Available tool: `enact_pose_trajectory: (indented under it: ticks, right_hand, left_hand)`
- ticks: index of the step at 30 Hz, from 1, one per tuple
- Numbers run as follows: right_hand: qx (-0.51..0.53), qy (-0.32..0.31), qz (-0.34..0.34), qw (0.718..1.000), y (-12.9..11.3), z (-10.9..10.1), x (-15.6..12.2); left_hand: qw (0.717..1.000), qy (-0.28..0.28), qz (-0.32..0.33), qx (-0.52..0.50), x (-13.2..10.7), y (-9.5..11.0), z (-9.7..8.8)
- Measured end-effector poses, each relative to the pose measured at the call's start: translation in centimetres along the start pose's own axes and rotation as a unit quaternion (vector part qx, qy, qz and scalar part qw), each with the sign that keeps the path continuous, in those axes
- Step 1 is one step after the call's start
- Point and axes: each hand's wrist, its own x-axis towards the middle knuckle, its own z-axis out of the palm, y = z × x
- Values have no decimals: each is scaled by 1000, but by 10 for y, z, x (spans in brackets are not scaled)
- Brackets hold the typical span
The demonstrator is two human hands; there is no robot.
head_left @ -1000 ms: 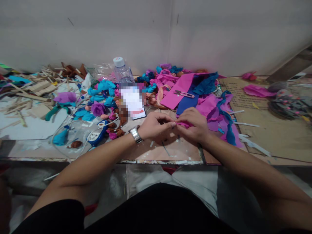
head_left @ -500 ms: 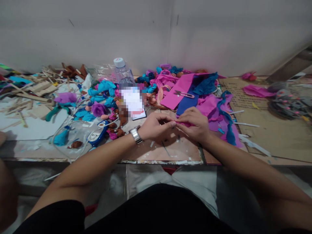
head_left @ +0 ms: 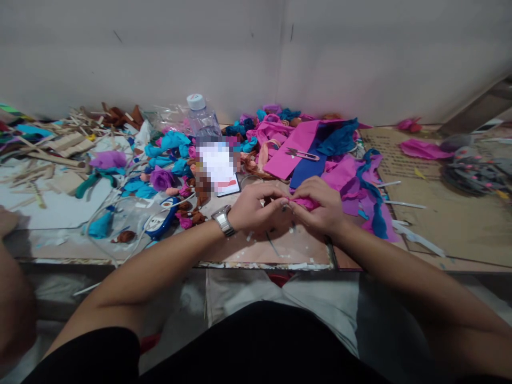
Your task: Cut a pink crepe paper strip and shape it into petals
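Both my hands meet over the near middle of the work table (head_left: 280,248). My left hand (head_left: 256,209), with a metal wristwatch (head_left: 222,220) on its wrist, pinches one end of a small piece of pink crepe paper (head_left: 304,202). My right hand (head_left: 318,205) is curled round the other end of the same pink piece. The fingertips of both hands press together on it, just above the table top. Most of the paper is hidden inside my fingers.
Behind my hands lie pink, blue and purple crepe paper sheets (head_left: 320,154), scissors (head_left: 301,154), a plastic bottle (head_left: 201,118), paper flowers (head_left: 160,178) and wooden sticks (head_left: 52,149). Another person's arm (head_left: 12,298) shows at the lower left. A wall (head_left: 256,53) closes the back.
My hands have stayed in place and worked the pink paper slightly between the fingers. The other person's arm at the lower left has come further into view.
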Motion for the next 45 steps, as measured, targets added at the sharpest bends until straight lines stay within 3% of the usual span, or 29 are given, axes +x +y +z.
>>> enact_pose_trajectory:
  ticks: [4, 8, 17, 23, 33, 45]
  right_hand:
    - [29, -7, 27, 999, 2, 1, -3]
    - [43, -10, 38, 998, 6, 3, -5]
    - [37, -28, 28, 999, 1, 0, 0]
    - [1, -17, -22, 1000, 7, 1, 0]
    - [-56, -29, -58, 996, 10, -3, 1]
    - [-5, -50, -16, 999, 3, -1, 2]
  left_hand:
    - [993, 0, 97, 72, -1, -5, -2]
    - [988, -9, 127, 93, -1, -10, -4]
    - [996, 11, 62, 70, 1, -2, -7]
    - [997, 15, 32, 68, 3, -2, -8]
    - [995, 18, 43, 89, 3, 0, -9]
    - [997, -35, 66, 29, 3, 3, -9]
